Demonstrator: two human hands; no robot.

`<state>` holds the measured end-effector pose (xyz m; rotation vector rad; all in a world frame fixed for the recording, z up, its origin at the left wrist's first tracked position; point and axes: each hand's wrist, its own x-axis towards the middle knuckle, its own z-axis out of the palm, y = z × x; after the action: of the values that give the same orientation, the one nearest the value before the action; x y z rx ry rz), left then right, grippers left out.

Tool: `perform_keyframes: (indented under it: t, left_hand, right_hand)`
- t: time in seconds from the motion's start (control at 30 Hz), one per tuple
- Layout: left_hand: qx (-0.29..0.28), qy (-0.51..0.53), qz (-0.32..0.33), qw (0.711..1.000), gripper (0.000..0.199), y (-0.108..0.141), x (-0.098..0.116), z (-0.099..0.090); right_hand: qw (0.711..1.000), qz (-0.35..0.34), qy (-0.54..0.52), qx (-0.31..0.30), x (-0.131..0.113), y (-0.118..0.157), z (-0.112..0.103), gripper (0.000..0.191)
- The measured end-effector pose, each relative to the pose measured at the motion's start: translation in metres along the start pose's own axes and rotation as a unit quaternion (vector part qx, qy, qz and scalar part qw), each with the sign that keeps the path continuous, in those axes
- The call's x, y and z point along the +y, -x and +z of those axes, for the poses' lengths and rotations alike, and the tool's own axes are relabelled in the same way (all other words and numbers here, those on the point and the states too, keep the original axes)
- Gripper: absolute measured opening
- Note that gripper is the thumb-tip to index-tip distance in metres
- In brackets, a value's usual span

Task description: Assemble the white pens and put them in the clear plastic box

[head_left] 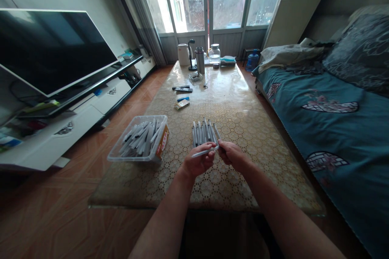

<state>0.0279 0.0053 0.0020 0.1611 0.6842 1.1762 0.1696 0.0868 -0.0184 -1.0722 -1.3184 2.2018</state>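
A slim white pen (199,153) lies across the fingers of my left hand (197,163), which is closed on it. The pen's far end reaches the pinched fingertips of my right hand (233,153), so both hands hold it. Just beyond my hands, a row of similar pens (201,132) with dark tips lies side by side on the table. One pen (216,130) slants at the row's right end, its near end by my right fingers; whether they touch it I cannot tell. To the left stands a clear plastic tub (111,158) heaped with loose white and grey pens (142,137).
The table (249,178) has a patterned cover. Farther up lie a small box (182,105), a blue item (183,99) and dark slim objects (182,88). At the far end stand a glass ashtray (195,77), thermos (199,60), kettle (183,54) and glass jug (214,53). A bed (328,141) is right.
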Motion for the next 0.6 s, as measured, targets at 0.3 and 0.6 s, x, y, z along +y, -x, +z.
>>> perform_keyframes:
  t: [0.3, 0.6]
  left_hand:
    - [0.192, -0.11, 0.2, 0.954, 0.019, -0.007, -0.014, 0.012]
    - [0.281, -0.056, 0.209, 0.935, 0.008, -0.018, -0.019, 0.005]
  right_hand:
    - [0.994, 0.03, -0.049, 0.097, 0.003, -0.001, 0.009, 0.04]
    - [0.997, -0.007, -0.001, 0.072, 0.013, -0.003, 0.014, 0.041]
